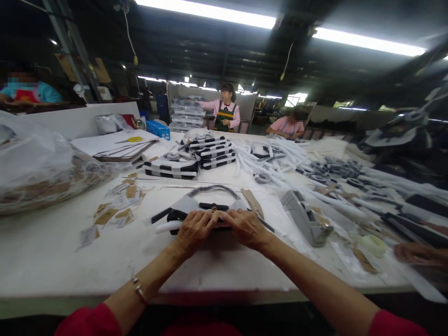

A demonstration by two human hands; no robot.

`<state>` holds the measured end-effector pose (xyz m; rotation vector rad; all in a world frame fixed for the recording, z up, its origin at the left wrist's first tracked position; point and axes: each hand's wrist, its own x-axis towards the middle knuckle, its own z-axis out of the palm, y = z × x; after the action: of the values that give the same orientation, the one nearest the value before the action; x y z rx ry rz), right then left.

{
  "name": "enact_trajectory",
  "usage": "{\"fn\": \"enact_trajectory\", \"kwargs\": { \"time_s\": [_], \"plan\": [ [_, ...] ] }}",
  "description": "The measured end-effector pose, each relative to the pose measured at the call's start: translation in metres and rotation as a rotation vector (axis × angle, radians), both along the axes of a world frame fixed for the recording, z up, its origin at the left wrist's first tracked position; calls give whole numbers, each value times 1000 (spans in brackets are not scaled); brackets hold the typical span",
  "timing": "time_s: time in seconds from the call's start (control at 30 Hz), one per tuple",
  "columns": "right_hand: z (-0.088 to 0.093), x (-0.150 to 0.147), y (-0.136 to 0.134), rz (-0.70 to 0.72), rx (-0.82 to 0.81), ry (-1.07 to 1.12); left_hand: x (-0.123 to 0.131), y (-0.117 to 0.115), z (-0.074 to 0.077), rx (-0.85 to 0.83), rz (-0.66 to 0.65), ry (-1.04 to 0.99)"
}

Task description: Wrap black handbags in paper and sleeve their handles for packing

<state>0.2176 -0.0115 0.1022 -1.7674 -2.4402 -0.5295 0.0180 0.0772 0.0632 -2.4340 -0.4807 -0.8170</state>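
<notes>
A small black handbag (174, 215) lies in front of me, with pale wrapping around parts of it. Its curved handle (210, 188), covered in clear film, arches away from me. At the middle of the bag is a black strap with a gold-coloured clasp (214, 209). Both hands grip the near side of the bag, fingertips almost meeting just below the clasp. My left hand (196, 228) is closed on the left part, beside a white padded roll (164, 227). Closed on the right part is my right hand (245, 227). What lies under the fingers is hidden.
Paper tags (122, 200) lie scattered left; a grey tape dispenser (304, 219) stands right. Wrapped bags (213, 151) are stacked beyond, with white padded strips (280, 163) alongside. Yellow scissors (131, 139) rest on boards. Another person's hand (418, 254) reaches in at right.
</notes>
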Motion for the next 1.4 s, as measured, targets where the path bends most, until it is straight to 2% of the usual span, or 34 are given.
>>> {"fn": "enact_trajectory", "kwargs": {
  "time_s": [0.1,0.2,0.37,0.53,0.7,0.9,1.03,1.13,1.23,1.27,1.3,1.33,1.4],
  "plan": [
    [3,-9,-2,-45,50,-5,-5,7,1,-11,-41,-31],
    [2,-12,-5,-22,154,-9,-8,10,2,-31,-60,-67],
    [-7,0,-5,35,289,-33,-5,7,7,-45,-74,-122],
    [-17,11,-7,118,261,-43,-3,0,2,-76,12,-127],
    [-23,14,-8,145,271,-66,-4,-4,-7,-44,-6,-162],
    [-19,11,-11,65,202,-120,-4,-3,-7,10,-70,-112],
    [-7,7,-19,-1,172,-180,-1,5,-10,20,-28,-92],
    [6,14,-51,-50,298,-46,1,8,-14,-56,19,-82],
    [8,39,-118,-44,298,243,-2,6,-18,-146,59,-123],
    [4,50,-146,-98,286,383,-3,5,-20,-171,56,-127],
    [-4,62,-176,-243,281,547,-4,3,-21,-190,54,-132],
    [-15,72,-206,-454,307,702,-5,2,-22,-207,55,-127],
    [-44,86,-265,-714,371,776,-6,1,-26,-216,59,-111]
  ]
}}
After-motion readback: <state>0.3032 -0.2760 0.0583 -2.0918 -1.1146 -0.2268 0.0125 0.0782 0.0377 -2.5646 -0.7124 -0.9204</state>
